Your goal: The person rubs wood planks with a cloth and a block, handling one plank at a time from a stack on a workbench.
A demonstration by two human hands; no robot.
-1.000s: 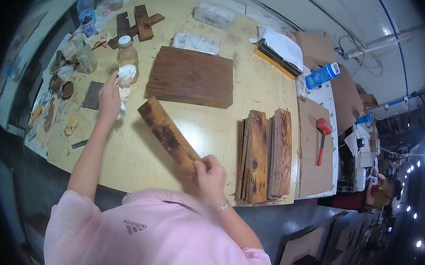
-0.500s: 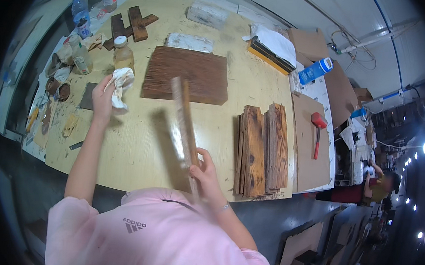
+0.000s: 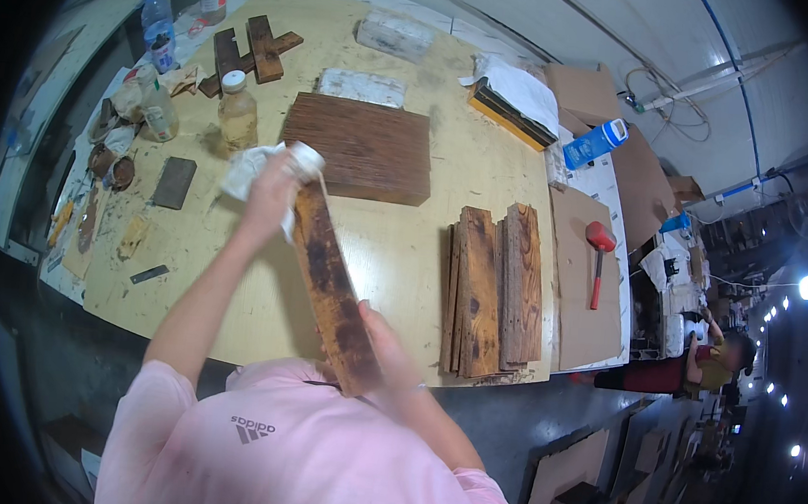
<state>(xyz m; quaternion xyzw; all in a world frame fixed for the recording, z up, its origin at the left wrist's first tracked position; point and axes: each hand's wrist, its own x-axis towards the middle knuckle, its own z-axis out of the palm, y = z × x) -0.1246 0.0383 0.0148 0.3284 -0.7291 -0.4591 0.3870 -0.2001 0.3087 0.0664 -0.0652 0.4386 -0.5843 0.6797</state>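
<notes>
A scorched brown wooden plank [image 3: 327,279] slants over the near part of the table, its broad face turned up. My right hand [image 3: 386,349] is closed round its lower right edge and slightly blurred. At the plank's far end my left hand [image 3: 272,191] presses a crumpled white cloth [image 3: 251,168] against the wood, fingers closed on it. Beyond the plank lies a stack of dark brown boards [image 3: 360,146]. To the right, several more scorched planks [image 3: 481,290] lie stacked near the front edge. A white-capped bottle with yellowish liquid [image 3: 238,114] stands beyond the cloth.
The pale table [image 3: 402,280] also bears a dark flat block [image 3: 175,183], dark wood pieces [image 3: 263,50], and white-wrapped blocks [image 3: 361,87]. A red mallet [image 3: 599,252] lies on cardboard at right, near a blue bottle [image 3: 596,144]. A person [image 3: 696,361] works in the far right background.
My left hand has brought the cloth rightward onto the plank's far end. The plank has turned from edge-on to show its broad face, with my right hand still holding it.
</notes>
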